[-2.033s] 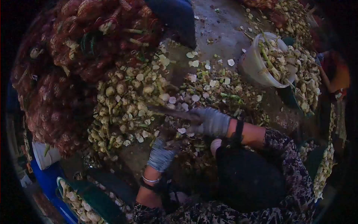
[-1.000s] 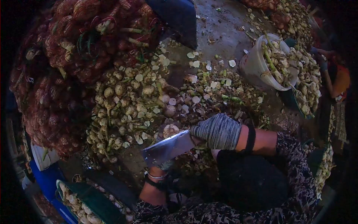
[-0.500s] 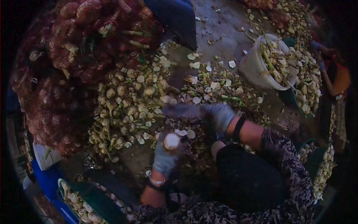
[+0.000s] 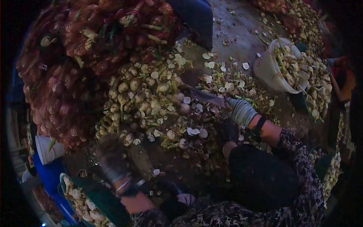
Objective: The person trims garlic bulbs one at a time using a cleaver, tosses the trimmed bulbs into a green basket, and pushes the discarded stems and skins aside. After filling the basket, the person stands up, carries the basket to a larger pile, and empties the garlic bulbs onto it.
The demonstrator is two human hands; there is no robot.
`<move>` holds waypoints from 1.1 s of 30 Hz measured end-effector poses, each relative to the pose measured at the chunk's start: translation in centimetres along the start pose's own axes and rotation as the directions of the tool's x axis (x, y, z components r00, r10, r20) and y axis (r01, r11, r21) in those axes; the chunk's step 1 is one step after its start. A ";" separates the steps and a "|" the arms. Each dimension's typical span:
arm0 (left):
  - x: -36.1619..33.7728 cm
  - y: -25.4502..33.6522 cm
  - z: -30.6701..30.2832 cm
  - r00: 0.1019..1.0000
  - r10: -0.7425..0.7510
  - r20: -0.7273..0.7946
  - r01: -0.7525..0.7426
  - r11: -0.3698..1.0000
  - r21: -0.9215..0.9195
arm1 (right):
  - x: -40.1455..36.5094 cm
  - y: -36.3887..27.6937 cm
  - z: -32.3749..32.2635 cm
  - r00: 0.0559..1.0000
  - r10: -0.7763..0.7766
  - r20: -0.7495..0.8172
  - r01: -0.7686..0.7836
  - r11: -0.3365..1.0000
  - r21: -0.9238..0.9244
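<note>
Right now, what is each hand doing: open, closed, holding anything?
Left hand: blurred, so cannot tell whether it is open or closed.
Right hand: closed on the knife.

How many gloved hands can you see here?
2. The right hand grips a cleaver over the bulb pile; the left hand, blurred, is beside the green basket. Others may be hidden in the dark.

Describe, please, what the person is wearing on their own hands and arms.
Both hands wear grey ribbed knit gloves: the right hand sharp, the left hand blurred. A dark strap circles the right wrist; a thin metal bangle and dark band the left. The sleeves are dark with a pale speckled print.
</note>
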State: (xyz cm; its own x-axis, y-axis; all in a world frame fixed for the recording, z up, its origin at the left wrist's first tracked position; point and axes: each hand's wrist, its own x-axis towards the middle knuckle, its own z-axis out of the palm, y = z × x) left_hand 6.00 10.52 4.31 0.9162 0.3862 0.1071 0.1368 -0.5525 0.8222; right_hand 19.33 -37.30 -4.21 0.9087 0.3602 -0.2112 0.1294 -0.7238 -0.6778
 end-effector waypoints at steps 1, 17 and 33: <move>0.1 -2.5 3.3 0.990 -0.002 0.140 -0.031 0.971 0.237 | 0.0 -0.9 -0.5 0.999 0.025 0.022 -0.023 0.998 -0.063; 3.5 -5.4 21.8 0.880 0.235 0.413 -0.475 0.487 0.733 | -0.1 -2.8 -1.6 0.922 0.081 0.379 -0.002 0.979 -0.204; -6.2 0.0 19.7 0.710 -0.082 0.700 0.353 0.901 -0.253 | 0.2 -7.7 -0.2 0.873 -0.180 0.453 0.268 0.953 -0.140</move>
State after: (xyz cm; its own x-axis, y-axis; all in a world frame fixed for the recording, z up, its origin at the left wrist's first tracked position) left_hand 7.71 -6.43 -7.34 0.9027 -0.1972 -0.3825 0.3515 -0.1747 0.9197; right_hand 18.56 -31.72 1.10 0.5906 0.7110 -0.3816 0.4226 -0.6754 -0.6043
